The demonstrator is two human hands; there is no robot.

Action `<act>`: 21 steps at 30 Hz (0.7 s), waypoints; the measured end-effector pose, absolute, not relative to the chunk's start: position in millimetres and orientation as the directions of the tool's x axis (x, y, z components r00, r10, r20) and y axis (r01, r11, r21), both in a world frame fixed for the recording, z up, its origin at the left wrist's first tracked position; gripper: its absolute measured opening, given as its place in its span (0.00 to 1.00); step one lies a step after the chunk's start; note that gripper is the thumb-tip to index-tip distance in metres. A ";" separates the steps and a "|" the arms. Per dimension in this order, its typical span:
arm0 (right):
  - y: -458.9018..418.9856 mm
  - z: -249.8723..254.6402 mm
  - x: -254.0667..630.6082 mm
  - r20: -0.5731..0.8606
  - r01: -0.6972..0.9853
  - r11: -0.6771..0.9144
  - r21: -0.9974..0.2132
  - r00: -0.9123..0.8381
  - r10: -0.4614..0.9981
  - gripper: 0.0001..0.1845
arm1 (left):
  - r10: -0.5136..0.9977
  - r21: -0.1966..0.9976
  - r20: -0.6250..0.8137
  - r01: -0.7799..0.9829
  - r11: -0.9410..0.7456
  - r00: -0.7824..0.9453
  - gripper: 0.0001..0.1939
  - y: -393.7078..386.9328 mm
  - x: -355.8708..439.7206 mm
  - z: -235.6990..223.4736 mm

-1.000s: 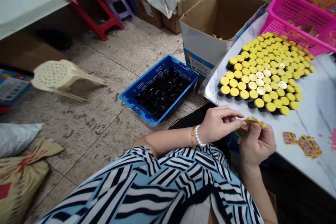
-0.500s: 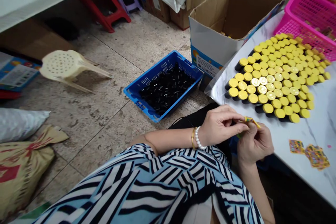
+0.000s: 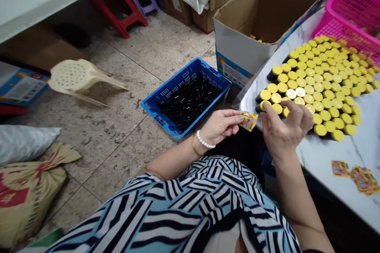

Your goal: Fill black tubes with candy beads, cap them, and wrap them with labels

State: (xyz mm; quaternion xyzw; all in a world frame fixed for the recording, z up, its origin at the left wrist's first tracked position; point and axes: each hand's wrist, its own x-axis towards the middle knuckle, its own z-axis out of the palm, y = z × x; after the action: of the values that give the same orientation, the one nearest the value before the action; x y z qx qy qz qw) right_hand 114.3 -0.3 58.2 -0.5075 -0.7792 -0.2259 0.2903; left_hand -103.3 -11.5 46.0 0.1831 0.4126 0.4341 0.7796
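Observation:
My left hand [image 3: 224, 124], with a pearl bracelet and a gold bangle at the wrist, pinches a small yellow printed label [image 3: 248, 120] between thumb and fingers. Over the table's near edge, my right hand [image 3: 286, 126] has its fingers apart and bent. One fingertip is at the yellow cap of a black tube [image 3: 263, 106] at the near left corner of the group; a firm grip on it does not show. Many yellow-capped black tubes [image 3: 328, 90] stand packed together beyond this hand. More printed labels [image 3: 363, 180] lie on the table to its right.
A blue crate [image 3: 154, 112] of small black parts sits on the floor ahead. Beside the marble-patterned table [image 3: 320, 158] stands an open cardboard box [image 3: 243, 43]. A pink basket [image 3: 335, 19] is behind the tubes. At left are a cream stool [image 3: 71, 75] and sacks [image 3: 32, 189].
My hands have separated. The left has drawn back leftward with the label, while the right has let go and moved up to the front row of tubes with its fingers spread.

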 end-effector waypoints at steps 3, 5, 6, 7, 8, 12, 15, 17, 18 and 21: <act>6.4 52.6 114.1 0.649 0.914 0.400 0.068 -0.345 0.677 0.13 | 0.816 0.566 -0.486 -0.600 0.566 0.312 0.11 -1.5 -112.3 41.9; 5.6 48.0 114.3 0.635 0.902 0.430 0.045 -0.358 0.684 0.12 | 0.823 0.553 -0.464 -0.618 0.559 0.329 0.10 3.0 -114.4 38.8; 5.1 46.3 114.3 0.629 0.892 0.450 0.039 -0.371 0.683 0.11 | 0.826 0.550 -0.454 -0.624 0.555 0.335 0.10 4.7 -114.4 37.4; 4.7 45.2 114.3 0.626 0.884 0.466 0.035 -0.383 0.679 0.11 | 0.829 0.547 -0.445 -0.630 0.552 0.339 0.10 6.2 -113.8 36.3; 4.4 45.0 114.4 0.629 0.877 0.479 0.031 -0.390 0.673 0.10 | 0.829 0.542 -0.438 -0.634 0.551 0.346 0.10 7.4 -112.8 35.7; -0.1 56.6 117.5 0.659 0.852 0.506 -0.135 -0.305 0.688 0.23 | 0.818 0.499 -0.446 -0.658 0.564 0.364 0.10 11.0 -107.6 39.2; -12.0 73.9 118.4 0.650 0.670 0.470 -0.574 0.023 0.760 0.26 | 0.801 0.463 -0.466 -0.669 0.582 0.375 0.06 12.7 -102.6 45.9; -21.9 83.2 114.5 0.523 0.390 0.411 -0.824 0.242 0.817 0.22 | 0.788 0.448 -0.471 -0.661 0.601 0.397 0.04 13.2 -97.7 50.7; -26.4 86.1 111.2 0.438 0.254 0.373 -0.893 0.290 0.851 0.20 | 0.783 0.445 -0.468 -0.657 0.609 0.409 0.05 13.2 -94.8 52.9; -36.4 87.9 100.3 0.213 0.024 0.214 -0.977 0.258 0.942 0.18 | 0.776 0.446 -0.441 -0.640 0.625 0.451 0.07 12.5 -85.9 58.7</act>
State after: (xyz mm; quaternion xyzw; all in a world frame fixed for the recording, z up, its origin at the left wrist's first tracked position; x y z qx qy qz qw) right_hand 100.3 -36.4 87.9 -0.5031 -0.4804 0.3742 0.6133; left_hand -85.9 12.5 58.7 0.1080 0.3147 0.4191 0.8448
